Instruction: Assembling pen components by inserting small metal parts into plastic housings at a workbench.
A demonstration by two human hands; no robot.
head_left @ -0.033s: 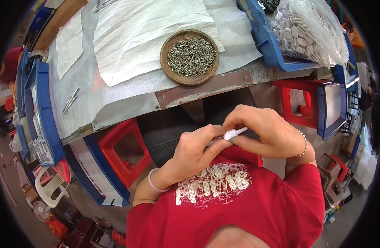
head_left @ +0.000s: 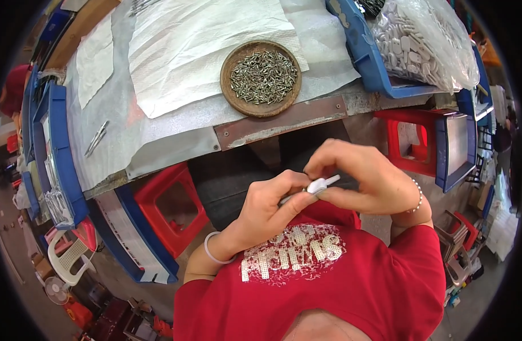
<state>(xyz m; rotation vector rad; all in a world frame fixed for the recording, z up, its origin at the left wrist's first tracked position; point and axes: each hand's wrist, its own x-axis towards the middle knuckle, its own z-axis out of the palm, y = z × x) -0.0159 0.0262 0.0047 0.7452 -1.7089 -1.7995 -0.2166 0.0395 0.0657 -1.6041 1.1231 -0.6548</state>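
Above my lap, just short of the table edge, a small white plastic part (head_left: 316,186) with a rounded body and a thin stem sits between my fingertips. My left hand (head_left: 272,199) pinches its body between thumb and fingers. From the other side my right hand (head_left: 366,179) has thumb and index finger curved round the part, the stem pointing into the gap between them. What the right fingertips press on is partly hidden. Beyond the hands, a round brown dish (head_left: 231,98) on the table holds many small silver metal pins (head_left: 263,78).
White paper sheets (head_left: 198,51) cover the table, with thin metal tools (head_left: 97,138) at the left. A blue crate (head_left: 363,54) at the back right holds a bag of white plastic parts (head_left: 411,51). Red stools (head_left: 173,207) and blue trays (head_left: 65,153) flank me.
My right hand has shifted slightly up, and the white part has tilted a little between the fingers. The left hand has barely moved.
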